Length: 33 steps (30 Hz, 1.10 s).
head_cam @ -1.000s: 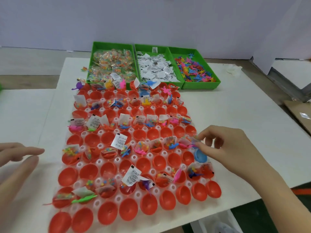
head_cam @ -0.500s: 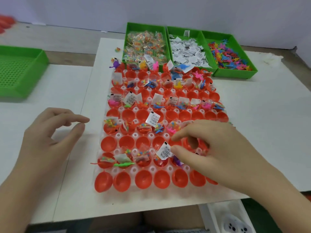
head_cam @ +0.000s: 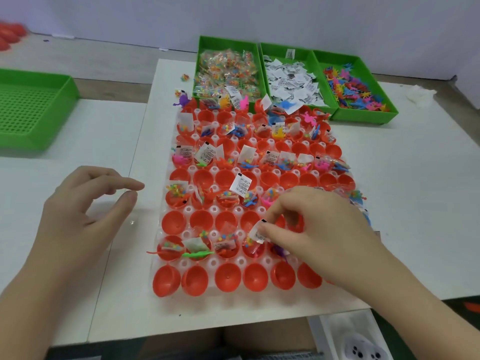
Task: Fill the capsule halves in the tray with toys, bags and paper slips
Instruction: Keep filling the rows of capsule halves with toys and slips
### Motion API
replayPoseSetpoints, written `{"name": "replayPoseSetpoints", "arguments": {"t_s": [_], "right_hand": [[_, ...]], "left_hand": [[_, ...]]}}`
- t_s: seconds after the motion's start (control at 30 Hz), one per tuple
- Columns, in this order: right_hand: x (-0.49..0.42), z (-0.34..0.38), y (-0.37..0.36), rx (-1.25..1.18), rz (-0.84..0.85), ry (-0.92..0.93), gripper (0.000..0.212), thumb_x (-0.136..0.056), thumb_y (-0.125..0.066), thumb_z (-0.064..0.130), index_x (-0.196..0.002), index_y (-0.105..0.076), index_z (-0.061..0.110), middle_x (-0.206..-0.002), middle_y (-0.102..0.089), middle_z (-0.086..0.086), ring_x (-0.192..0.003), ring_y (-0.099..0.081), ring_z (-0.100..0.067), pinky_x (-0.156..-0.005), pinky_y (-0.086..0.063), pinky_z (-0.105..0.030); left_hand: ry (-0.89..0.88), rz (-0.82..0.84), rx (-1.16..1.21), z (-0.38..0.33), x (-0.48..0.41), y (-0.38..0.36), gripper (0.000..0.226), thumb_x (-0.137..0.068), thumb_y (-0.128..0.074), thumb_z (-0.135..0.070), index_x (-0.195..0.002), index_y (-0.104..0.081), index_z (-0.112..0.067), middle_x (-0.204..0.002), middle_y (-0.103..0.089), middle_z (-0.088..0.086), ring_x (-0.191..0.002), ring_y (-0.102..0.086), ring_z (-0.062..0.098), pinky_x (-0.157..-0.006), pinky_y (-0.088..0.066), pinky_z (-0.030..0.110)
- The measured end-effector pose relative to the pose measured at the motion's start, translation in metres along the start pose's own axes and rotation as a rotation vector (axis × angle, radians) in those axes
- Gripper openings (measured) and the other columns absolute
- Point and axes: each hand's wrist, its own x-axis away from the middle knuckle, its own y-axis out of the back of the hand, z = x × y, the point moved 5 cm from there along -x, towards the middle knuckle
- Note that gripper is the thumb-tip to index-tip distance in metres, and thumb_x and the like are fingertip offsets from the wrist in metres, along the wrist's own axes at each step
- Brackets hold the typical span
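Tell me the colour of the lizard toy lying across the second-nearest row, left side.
The lizard toy is bright green; head view shows it best.

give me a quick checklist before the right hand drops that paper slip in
1. Paper slip pinched firmly by the right hand: ok.
2. Slip above a capsule half in the second-nearest row: ok.
3. That capsule half already holds a bag: ok. Whether it holds a toy: cannot tell.
4. Left hand off the tray and holding nothing: ok.
5. Nearest row of capsule halves filled: not ok, all bare.
6. Slip bin stocked for the next pick: ok.
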Motion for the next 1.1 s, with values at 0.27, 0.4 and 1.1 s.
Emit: {"name": "replayPoseSetpoints", "arguments": {"t_s": [0.27,0.4,1.1], "right_hand": [[0.006,0.005,0.008,-0.113,0.029,0.205,0.01,-0.082,-0.065,0.045,-0.08,-0.07,0.037,-0.078,-0.054,0.019,-0.081,-0.053,-0.005,-0.074,-0.038,-0.022],[0.01,0.015,0.006,0.1,-0.02,0.295,0.011,-0.078,-0.063,0.039,-0.08,-0.073,0.034,-0.078,-0.052,0.015,-0.075,-0.047,-0.006,-0.069,-0.03,-0.027],[-0.005,0.01,0.005,0.096,0.276,0.212,0.035,-0.074,-0.047,0.067,-0.097,-0.061,0.045,-0.084,-0.049,0.017,-0.084,-0.044,-0.002,-0.078,-0.029,-0.018]], "left_hand": [[0.009,-0.02,0.012,-0.004,0.001,0.001,0.014,-0.081,-0.053,-0.043,-0.091,-0.063,-0.045,-0.097,-0.056,-0.013,-0.092,-0.051,-0.007,-0.085,-0.032,0.002],[0.016,-0.024,0.009,-0.005,0.001,0.001,0.015,-0.08,-0.053,-0.044,-0.091,-0.063,-0.043,-0.096,-0.055,-0.011,-0.091,-0.051,-0.007,-0.084,-0.032,0.001],[-0.015,-0.012,-0.001,-0.006,0.002,0.001,0.014,-0.083,-0.052,-0.042,-0.093,-0.062,-0.046,-0.099,-0.054,-0.018,-0.094,-0.051,-0.007,-0.08,-0.032,-0.002]]}}
